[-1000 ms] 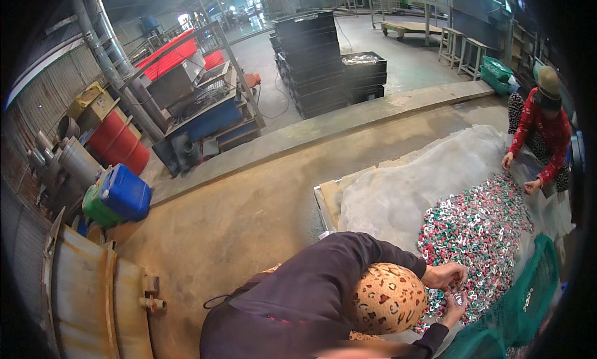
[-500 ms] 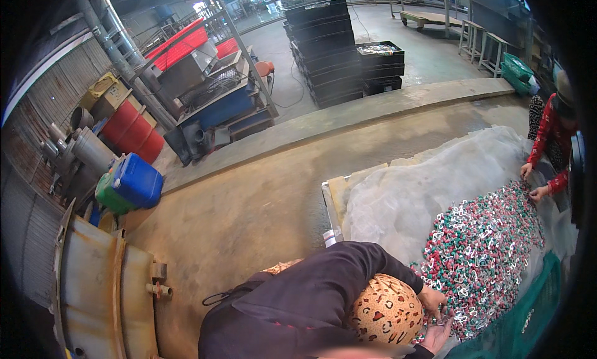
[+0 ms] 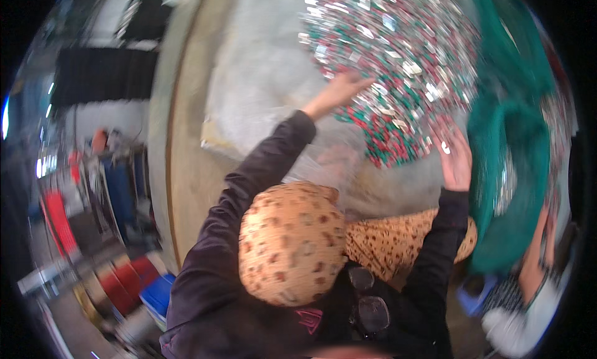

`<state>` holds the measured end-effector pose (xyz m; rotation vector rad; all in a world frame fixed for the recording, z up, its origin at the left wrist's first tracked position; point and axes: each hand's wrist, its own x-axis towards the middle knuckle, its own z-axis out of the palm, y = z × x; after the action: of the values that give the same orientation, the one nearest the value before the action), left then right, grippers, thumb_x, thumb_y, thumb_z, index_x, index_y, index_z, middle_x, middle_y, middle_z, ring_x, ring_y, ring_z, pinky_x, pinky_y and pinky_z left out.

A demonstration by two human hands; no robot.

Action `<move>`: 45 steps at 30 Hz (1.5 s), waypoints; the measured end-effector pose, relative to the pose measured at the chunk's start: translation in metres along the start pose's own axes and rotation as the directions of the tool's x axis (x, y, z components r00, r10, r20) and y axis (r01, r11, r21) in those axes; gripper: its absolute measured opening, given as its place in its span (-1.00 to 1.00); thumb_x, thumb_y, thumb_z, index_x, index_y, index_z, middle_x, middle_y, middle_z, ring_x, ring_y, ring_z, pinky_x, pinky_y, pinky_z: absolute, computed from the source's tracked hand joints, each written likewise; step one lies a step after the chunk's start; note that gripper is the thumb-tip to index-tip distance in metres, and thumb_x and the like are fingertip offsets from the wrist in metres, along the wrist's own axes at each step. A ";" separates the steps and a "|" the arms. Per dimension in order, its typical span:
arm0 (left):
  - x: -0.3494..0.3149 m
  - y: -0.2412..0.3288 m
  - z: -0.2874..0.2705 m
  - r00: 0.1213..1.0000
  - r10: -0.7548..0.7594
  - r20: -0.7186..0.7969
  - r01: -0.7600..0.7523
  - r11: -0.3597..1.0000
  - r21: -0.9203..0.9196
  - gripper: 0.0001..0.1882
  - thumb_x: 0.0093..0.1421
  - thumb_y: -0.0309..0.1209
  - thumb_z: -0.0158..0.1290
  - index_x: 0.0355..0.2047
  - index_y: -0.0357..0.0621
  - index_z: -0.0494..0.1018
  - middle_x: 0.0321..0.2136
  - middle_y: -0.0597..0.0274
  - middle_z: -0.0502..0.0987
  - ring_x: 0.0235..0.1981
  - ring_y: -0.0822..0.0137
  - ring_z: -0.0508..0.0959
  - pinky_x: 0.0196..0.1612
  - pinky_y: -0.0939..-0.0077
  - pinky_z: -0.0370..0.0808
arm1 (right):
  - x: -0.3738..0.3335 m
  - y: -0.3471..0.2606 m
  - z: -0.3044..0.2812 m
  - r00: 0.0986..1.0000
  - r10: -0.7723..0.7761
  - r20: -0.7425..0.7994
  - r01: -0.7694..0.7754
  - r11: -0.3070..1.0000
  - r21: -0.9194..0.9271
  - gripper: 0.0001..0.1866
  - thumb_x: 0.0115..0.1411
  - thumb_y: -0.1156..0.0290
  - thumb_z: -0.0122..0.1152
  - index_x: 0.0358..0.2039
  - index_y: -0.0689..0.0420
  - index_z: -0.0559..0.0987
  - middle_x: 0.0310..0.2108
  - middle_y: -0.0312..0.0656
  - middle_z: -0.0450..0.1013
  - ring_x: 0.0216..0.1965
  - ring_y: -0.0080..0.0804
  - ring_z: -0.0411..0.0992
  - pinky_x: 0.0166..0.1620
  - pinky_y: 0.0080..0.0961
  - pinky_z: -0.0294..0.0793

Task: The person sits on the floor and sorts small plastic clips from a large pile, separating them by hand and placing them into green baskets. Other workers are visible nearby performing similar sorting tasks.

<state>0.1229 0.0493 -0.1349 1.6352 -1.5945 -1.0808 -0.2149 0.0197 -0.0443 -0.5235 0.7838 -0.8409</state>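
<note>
A broad heap of small red, green and white pieces (image 3: 398,66), many with white loops, lies on a pale translucent sheet (image 3: 261,79). My left hand (image 3: 341,93) reaches from a dark sleeve over the heap's left side, fingers stretched out and smeared by motion. At the heap's near right edge, my right hand (image 3: 456,158) has its fingers extended; a small white loop (image 3: 445,147) shows against them. I cannot see either hand gripping anything. My leopard-print knee (image 3: 292,241) is bent below the left forearm.
Dark green netting (image 3: 507,166) lies right of the heap. Beyond it, at lower right, a co-worker's bare arm (image 3: 535,250) shows beside a blue plastic item (image 3: 476,293). A concrete ledge (image 3: 163,135) runs along the left, with black stacked crates (image 3: 102,76) past it.
The view has swung to the right. My hands, close together at the heap's edge before, are now spread apart, the left one farther over the pieces.
</note>
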 end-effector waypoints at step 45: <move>0.008 0.090 -0.019 0.980 0.135 0.146 -0.111 0.981 -0.159 -0.78 0.29 -0.31 -0.05 -0.26 -0.24 0.37 -0.46 0.28 0.46 -0.46 0.45 0.43 -0.38 0.50 0.36 | 0.038 0.088 0.058 0.981 0.161 -0.108 -0.149 0.983 0.110 -0.81 0.18 0.34 0.15 -0.31 0.20 0.53 -0.54 -0.30 0.41 -0.69 -0.72 0.17 -0.69 -0.77 -0.02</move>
<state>0.0940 0.0312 -0.0488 1.3636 -1.6467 -1.2568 -0.1130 0.0454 -0.0840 -0.3209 0.8724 -0.7670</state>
